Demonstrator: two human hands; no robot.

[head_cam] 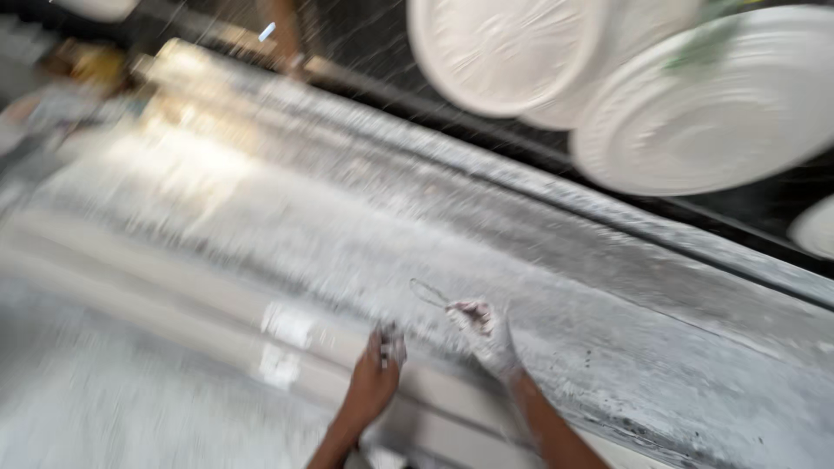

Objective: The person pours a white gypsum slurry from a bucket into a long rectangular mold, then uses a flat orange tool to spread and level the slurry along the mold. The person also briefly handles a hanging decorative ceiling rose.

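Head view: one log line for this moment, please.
left hand: on white-dusted long surface | right hand: pinching thin wire loop | round white discs behind

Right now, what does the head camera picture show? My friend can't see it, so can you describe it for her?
Two powder-coated hands reach over a long white-dusted slab: the left hand is closed, the right hand pinches a thin wire loop. Round white moulded discs lie beyond. The picture is blurred.

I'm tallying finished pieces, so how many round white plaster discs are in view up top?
4, maybe more. One disc at top centre, one mostly hidden behind it, a large one at upper right, and a sliver cut by the right edge. Blur may hide others.
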